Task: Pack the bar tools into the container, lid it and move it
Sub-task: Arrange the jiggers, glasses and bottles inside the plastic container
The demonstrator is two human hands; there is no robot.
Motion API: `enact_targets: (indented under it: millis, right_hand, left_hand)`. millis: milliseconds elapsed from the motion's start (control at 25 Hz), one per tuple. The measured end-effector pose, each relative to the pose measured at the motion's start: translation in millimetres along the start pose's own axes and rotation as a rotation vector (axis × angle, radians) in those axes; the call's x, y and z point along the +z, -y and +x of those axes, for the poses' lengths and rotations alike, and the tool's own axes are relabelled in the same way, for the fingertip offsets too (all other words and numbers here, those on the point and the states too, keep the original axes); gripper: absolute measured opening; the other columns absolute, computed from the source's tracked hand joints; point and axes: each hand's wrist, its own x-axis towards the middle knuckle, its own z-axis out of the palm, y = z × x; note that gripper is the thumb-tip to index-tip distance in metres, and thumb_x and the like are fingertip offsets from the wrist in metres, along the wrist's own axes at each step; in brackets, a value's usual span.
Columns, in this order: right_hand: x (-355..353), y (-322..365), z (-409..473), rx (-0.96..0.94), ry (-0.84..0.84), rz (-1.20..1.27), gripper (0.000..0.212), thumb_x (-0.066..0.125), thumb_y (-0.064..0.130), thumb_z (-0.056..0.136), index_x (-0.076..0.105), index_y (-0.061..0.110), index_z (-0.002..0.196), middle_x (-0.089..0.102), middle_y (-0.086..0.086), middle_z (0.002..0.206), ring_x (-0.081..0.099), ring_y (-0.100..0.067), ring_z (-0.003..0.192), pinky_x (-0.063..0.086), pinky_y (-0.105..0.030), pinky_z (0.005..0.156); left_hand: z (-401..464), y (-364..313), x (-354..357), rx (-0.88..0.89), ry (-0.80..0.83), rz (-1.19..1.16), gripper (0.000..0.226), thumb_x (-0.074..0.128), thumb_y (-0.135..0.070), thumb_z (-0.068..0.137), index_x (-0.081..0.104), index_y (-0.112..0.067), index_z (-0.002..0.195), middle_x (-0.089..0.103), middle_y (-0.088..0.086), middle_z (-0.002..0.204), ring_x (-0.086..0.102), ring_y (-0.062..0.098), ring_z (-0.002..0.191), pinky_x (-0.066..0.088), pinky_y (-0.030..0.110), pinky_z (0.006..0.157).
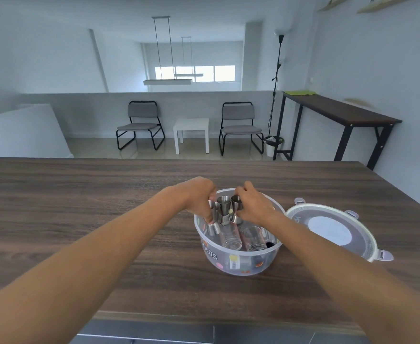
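A round clear plastic container (pixel 238 263) with coloured dots stands on the wooden table. Inside it are three steel jiggers and clear shot glasses (pixel 253 240). My left hand (pixel 200 197) grips the left jigger (pixel 214 220) at the container's far left rim. My right hand (pixel 255 207) holds the right jigger (pixel 237 209). The middle jigger (pixel 224 209) stands upright between them. The round lid (pixel 333 232), white-rimmed with clip tabs, lies flat on the table just right of the container.
The dark wooden table (pixel 105 207) stretches wide to the left and behind the container. Its near edge runs below my forearms. Beyond the far edge are two chairs, a small white side table and a tall dark bench.
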Motion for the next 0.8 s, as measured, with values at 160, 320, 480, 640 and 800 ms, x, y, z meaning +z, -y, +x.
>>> enact_targets:
  millis: [160,320,480,640,800]
  right_hand:
    - [-19,7,-5,0.056,0.023,0.073,0.040,0.067,0.010,0.079,0.050,0.004,0.114,0.046,-0.014,0.116,0.059,-0.031,0.083,0.054,-0.042,0.072]
    - [-60,2,-1,0.131,0.066,0.112,0.019,0.062,0.012,0.085,0.067,-0.003,0.096,0.070,-0.017,0.103,0.066,-0.030,0.094,0.056,-0.041,0.084]
    - [-74,3,-11,0.198,0.396,-0.099,0.025,0.062,0.014,0.085,0.068,-0.002,0.103,0.074,-0.013,0.097,0.072,-0.025,0.089,0.058,-0.031,0.075]
    - [-61,9,-21,0.343,0.617,-0.150,0.035,0.055,0.013,0.092,0.055,-0.008,0.120,0.070,-0.017,0.112,0.071,-0.025,0.098,0.055,-0.035,0.090]
    - [-60,17,-27,0.380,0.636,-0.297,0.043,0.050,0.027,0.096,0.049,0.003,0.132,0.061,-0.004,0.131,0.058,-0.018,0.120,0.043,-0.028,0.099]
  left_hand:
    - [3,5,13,-0.058,-0.079,0.083,0.051,0.081,-0.033,0.064,0.064,-0.003,0.101,0.067,0.011,0.102,0.062,0.027,0.094,0.052,0.033,0.073]
    - [6,3,23,-0.107,-0.104,0.099,0.041,0.080,-0.028,0.062,0.063,-0.002,0.089,0.066,0.008,0.087,0.065,0.029,0.087,0.056,0.036,0.069]
    - [6,-8,32,-0.164,-0.136,0.118,0.037,0.077,-0.021,0.064,0.042,-0.011,0.057,0.048,0.000,0.061,0.059,0.026,0.070,0.048,0.030,0.057]
    - [8,-12,39,-0.209,-0.177,0.112,0.026,0.074,-0.016,0.068,0.055,-0.009,0.084,0.063,0.007,0.090,0.061,0.027,0.095,0.045,0.031,0.062]
    - [12,-14,47,-0.254,-0.211,0.099,0.050,0.075,-0.015,0.069,0.047,-0.006,0.110,0.063,0.009,0.107,0.051,0.028,0.109,0.042,0.032,0.066]
